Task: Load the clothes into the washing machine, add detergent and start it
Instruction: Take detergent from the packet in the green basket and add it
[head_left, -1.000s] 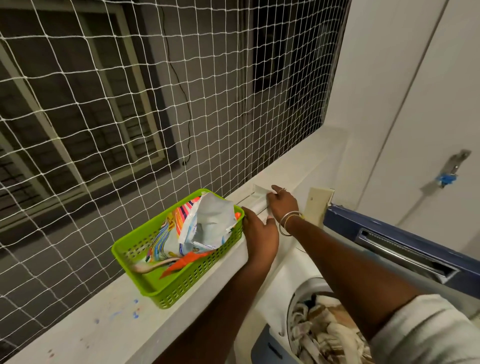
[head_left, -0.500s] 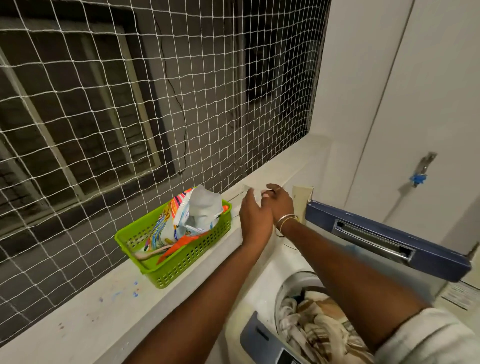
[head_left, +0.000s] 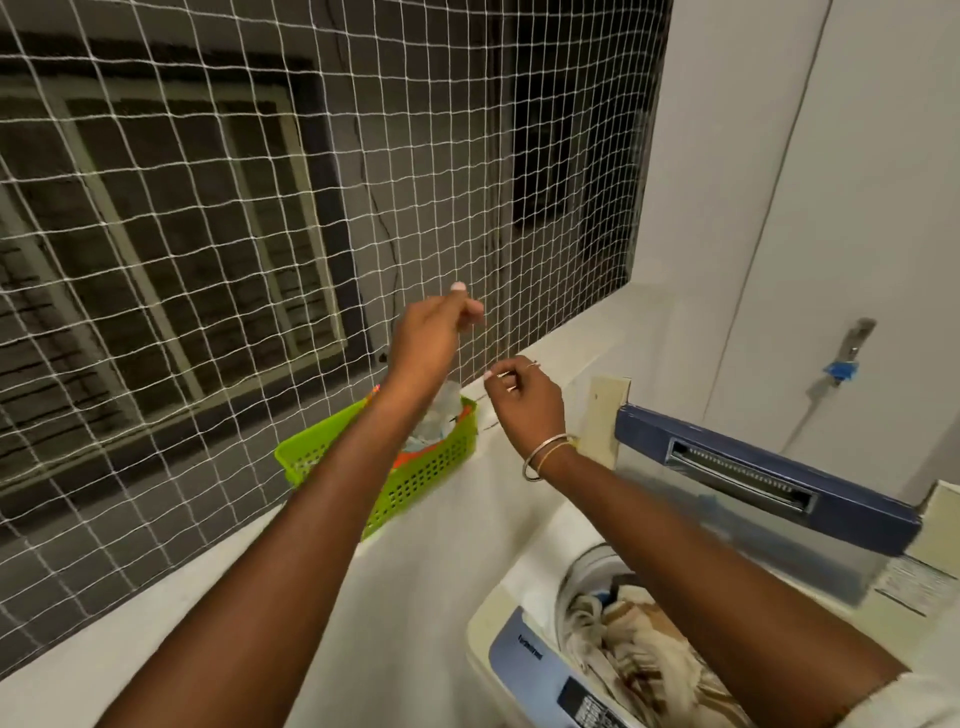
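Note:
The top-loading washing machine (head_left: 511, 613) stands at the lower right with its blue lid (head_left: 753, 483) raised. Beige and brown clothes (head_left: 634, 639) fill the drum. On the white ledge (head_left: 249, 603), a green basket (head_left: 431, 475) holds a detergent packet (head_left: 441, 415), partly hidden by my left forearm. My left hand (head_left: 434, 332) is raised in front of the net above the basket, fingers curled. My right hand (head_left: 527, 397), bangles on its wrist, hovers over the ledge just right of the basket, thumb and fingertips pinched together. Nothing shows in either hand.
A white rope net (head_left: 208, 249) covers the window opening behind the ledge. A wall tap with a blue fitting (head_left: 849, 353) sits on the white wall at the right. The machine's control panel (head_left: 540, 660) faces me at the bottom edge.
Both hands were together on a small white thing on the ledge. They have lifted and separated, the left rising up to the net. The view has shifted right.

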